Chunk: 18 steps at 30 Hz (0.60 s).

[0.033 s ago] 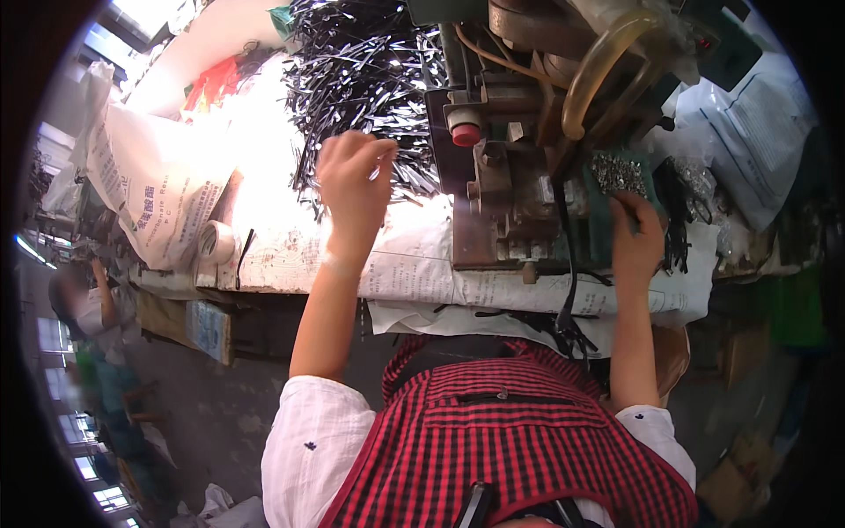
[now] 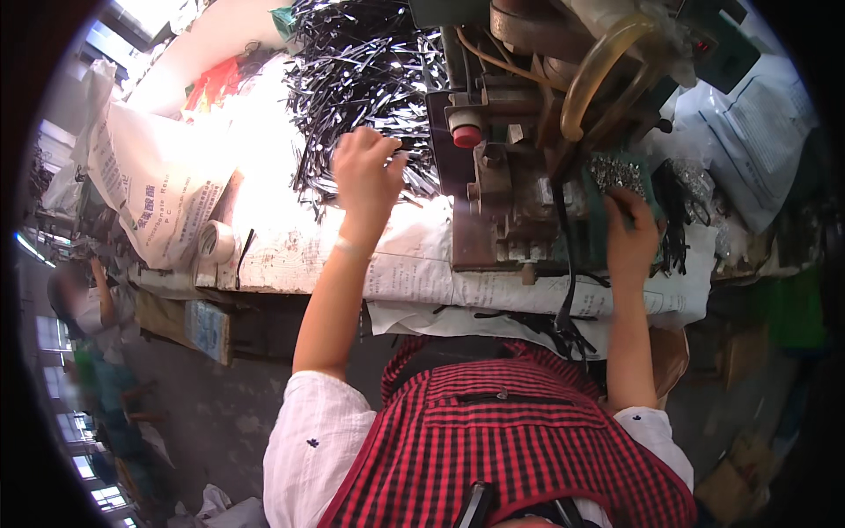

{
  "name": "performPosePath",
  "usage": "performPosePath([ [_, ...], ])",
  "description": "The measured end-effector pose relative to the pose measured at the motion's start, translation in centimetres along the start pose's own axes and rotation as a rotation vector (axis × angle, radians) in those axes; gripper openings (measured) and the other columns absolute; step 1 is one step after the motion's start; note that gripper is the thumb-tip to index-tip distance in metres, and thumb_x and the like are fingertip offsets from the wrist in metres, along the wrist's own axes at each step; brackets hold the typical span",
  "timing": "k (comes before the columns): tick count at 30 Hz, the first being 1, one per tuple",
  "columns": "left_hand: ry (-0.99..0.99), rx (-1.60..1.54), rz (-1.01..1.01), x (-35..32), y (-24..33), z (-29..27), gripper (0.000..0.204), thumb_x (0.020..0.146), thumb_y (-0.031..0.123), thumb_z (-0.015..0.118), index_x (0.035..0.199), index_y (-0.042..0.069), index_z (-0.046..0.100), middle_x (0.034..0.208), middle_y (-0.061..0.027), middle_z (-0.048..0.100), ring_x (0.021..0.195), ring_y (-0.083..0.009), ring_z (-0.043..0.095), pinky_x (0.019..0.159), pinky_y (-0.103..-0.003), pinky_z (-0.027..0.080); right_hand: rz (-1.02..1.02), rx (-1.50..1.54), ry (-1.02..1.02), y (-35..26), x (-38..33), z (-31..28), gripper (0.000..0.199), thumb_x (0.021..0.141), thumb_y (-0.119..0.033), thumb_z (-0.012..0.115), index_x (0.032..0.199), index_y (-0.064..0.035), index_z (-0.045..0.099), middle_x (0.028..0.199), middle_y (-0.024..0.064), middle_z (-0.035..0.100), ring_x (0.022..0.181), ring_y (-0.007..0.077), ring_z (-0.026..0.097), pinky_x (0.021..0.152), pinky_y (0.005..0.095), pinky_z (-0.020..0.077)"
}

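A big heap of thin dark metal strips (image 2: 361, 70) lies on the paper-covered bench (image 2: 414, 273). My left hand (image 2: 365, 176) reaches into the heap's near edge, fingers curled around a few strips. A small brown press machine (image 2: 510, 185) with a red button (image 2: 466, 136) and a yellowish hose (image 2: 598, 70) stands in the middle. To its right, small shiny metal parts (image 2: 616, 172) lie piled on a green tray. My right hand (image 2: 632, 233) rests at this pile, fingertips pinched in the parts.
A white woven sack (image 2: 150, 185) and a tape roll (image 2: 216, 239) sit at the bench's left end. Clear plastic bags (image 2: 757, 114) and dark loose pieces (image 2: 682, 220) crowd the right. Black cables hang off the front edge. Another person (image 2: 79, 299) stands far left.
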State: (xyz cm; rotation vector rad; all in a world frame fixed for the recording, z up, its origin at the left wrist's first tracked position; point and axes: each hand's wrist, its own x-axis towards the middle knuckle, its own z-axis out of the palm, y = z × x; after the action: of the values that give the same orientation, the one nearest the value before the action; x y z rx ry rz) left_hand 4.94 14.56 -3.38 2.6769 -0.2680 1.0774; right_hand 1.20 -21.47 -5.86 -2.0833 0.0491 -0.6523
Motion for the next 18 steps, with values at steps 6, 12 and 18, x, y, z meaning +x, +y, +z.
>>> performPosePath([
  [6,0.085,-0.247,-0.161,-0.4,-0.8,6.7,0.006,0.08,0.012,0.079,0.082,0.009,0.074,0.08,-0.0062,0.062,0.07,-0.0238,0.06,0.062,-0.035,0.048,0.057,-0.007,0.048,3.0,-0.7,-2.0,0.016,0.093,-0.007,0.064,0.106,-0.0001,0.072,0.103,0.0115,0.073,0.097,0.0224,0.068,0.091,0.032,0.0491],
  [12,0.225,-0.146,-0.278,1.1,-4.8,-4.4,0.015,0.097,0.012,0.065,0.107,0.005,0.072,0.093,-0.0106,0.072,0.073,-0.0177,0.066,0.068,-0.03,0.052,0.068,-0.193,0.184,5.3,-4.7,-8.5,0.015,0.095,-0.002,0.064,0.107,-0.0004,0.072,0.102,0.009,0.072,0.096,0.0191,0.066,0.089,0.0302,0.0494],
  [18,-0.01,0.009,-0.265,-7.4,-11.2,3.0,0.01,0.09,0.006,0.064,0.097,0.003,0.07,0.092,-0.0118,0.071,0.084,-0.0319,0.065,0.079,-0.039,0.051,0.118,-0.006,0.184,3.7,-5.0,-7.9,0.015,0.093,-0.001,0.066,0.107,-0.0012,0.072,0.104,0.0074,0.071,0.098,0.0187,0.066,0.09,0.0302,0.0495],
])
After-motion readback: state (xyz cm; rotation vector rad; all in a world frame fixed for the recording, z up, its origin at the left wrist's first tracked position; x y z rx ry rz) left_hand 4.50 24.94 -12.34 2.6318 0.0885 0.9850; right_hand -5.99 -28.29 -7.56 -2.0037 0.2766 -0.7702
